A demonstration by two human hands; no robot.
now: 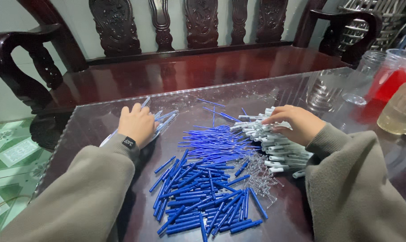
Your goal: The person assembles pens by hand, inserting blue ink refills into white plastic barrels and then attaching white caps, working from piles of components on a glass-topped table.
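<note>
1. Left hand — palm down, fingers curled over a bundle of clear plastic pen barrels near the glass table top's left edge.
2. Right hand — fingers loosely bent, resting on a heap of white pen caps; grip cannot be told.
3. Between them — thin blue refills, blue plastic pen tubes, small metal springs.
4. Bare glass along the far edge.

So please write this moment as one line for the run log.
left hand: resting on clear pen barrels | right hand: on white pen parts | blue pen parts, springs: between, on table
</note>
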